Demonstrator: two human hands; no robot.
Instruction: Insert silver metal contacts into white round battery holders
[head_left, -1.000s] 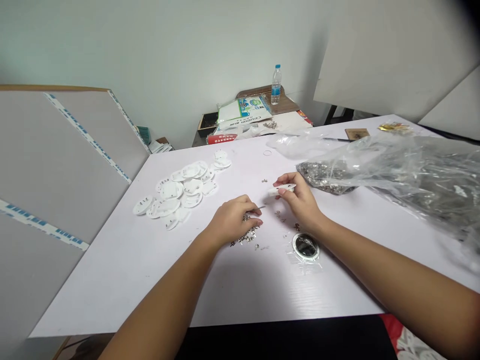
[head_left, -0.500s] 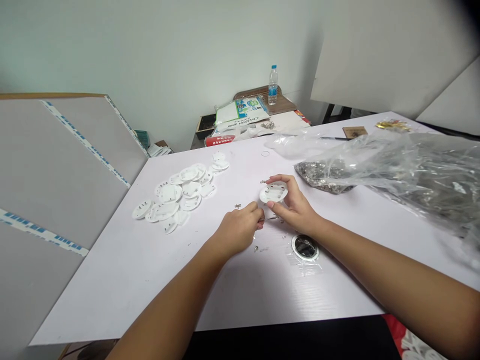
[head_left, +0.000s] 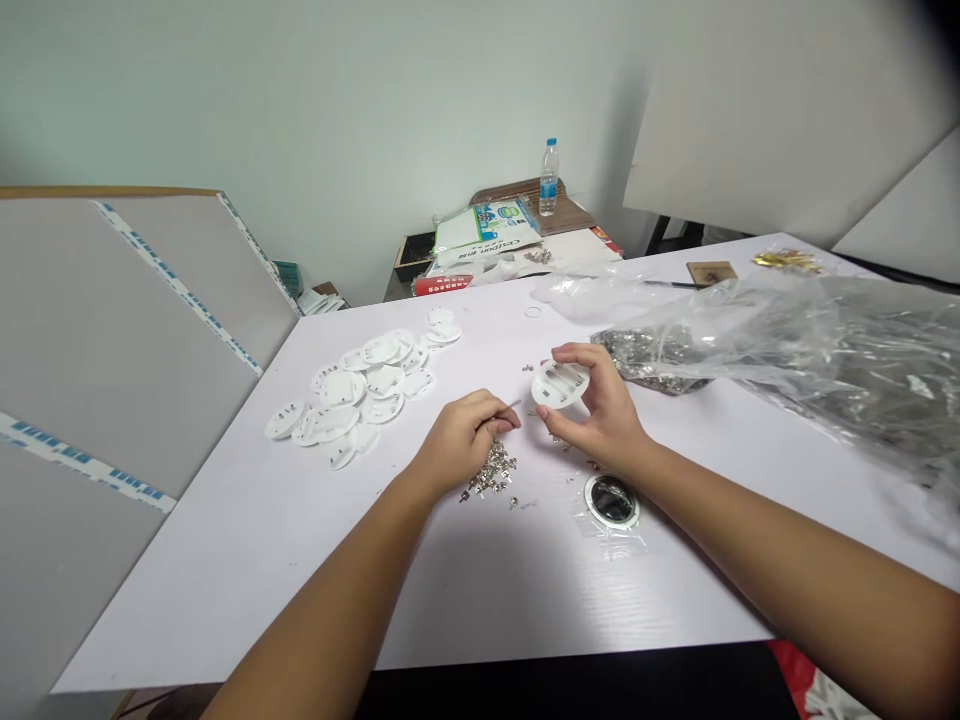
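White plastic disc (head_left: 559,385) in right grip (head_left: 602,408)

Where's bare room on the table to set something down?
Free: the white table front-left, between the white plastic discs and the near edge. Crowded: around the left hand and right hand, with the metal pieces, and the plastic bag at right.

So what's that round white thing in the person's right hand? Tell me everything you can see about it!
The round white disc looks like thin, smooth plastic. Small dark marks or slots run in rows across its face, but they are too small to make out exactly. The right hand grips it by the rim and holds it tilted, apparently above the white table. Nothing else seems to touch it. It looks much like the pile of similar discs further left.
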